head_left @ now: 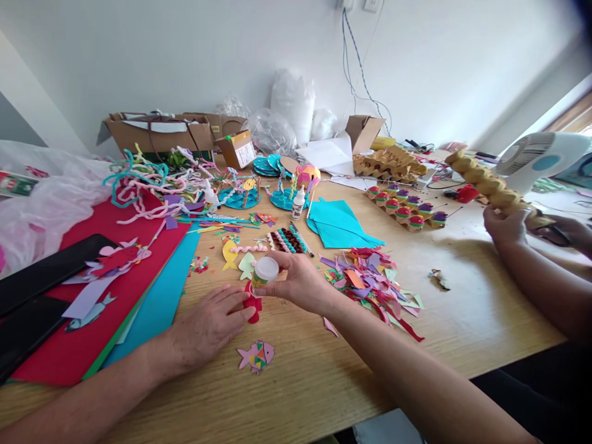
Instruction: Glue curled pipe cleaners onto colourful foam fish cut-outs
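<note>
My right hand (296, 282) grips a small glue bottle (265, 271) turned upside down, its tip touching a red foam cut-out (252, 307) on the wooden table (462, 320). My left hand (209, 324) lies flat with its fingers spread, the fingertips pressing the red cut-out down. A pink paper fish (256, 356) lies just in front of my hands. A yellow fish and a pale green shape (238, 259) lie behind them.
Red and teal foam sheets (139, 290) lie at left with black tablets (41, 274). Paper scraps (370, 283) are heaped at right. Another person's hands (506, 225) at far right hold a cardboard egg-tray strip (490, 185). Pipe cleaners (148, 179), boxes and a second glue bottle (298, 203) crowd the back.
</note>
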`<state>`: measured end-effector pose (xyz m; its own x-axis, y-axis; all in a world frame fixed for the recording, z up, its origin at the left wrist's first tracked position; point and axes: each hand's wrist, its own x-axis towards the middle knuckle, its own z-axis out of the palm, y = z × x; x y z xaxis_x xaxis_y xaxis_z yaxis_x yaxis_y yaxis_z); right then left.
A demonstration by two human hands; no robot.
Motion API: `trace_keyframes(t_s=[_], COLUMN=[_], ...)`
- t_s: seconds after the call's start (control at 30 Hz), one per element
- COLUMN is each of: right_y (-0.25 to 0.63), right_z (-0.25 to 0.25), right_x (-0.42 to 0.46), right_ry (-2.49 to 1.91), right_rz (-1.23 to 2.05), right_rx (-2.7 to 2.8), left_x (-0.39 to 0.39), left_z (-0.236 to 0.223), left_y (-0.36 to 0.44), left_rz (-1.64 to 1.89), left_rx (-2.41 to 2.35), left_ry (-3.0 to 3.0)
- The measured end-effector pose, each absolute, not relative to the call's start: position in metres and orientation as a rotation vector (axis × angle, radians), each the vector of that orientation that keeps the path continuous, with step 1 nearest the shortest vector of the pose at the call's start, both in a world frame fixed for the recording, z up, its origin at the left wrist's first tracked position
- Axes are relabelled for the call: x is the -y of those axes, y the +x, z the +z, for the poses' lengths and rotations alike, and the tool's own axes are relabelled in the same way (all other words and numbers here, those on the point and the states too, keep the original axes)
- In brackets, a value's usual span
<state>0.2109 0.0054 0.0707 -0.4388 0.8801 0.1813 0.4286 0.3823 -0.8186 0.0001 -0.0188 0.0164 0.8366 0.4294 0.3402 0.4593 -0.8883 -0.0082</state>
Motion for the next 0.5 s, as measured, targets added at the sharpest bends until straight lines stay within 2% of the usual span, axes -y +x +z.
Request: trace_keyframes(t_s=[0.5], right_y=[0.2079], right_z=[0.0662], right_x=[-0.0107], right_ry=[-1.114], right_rz=[0.931], right_rx=[2.050], left_x=[0.0185], left_z=[0.0136], left_y=[-0.0014], left_rz=[-0.505], left_rx=[0.711], left_ry=[-2.953])
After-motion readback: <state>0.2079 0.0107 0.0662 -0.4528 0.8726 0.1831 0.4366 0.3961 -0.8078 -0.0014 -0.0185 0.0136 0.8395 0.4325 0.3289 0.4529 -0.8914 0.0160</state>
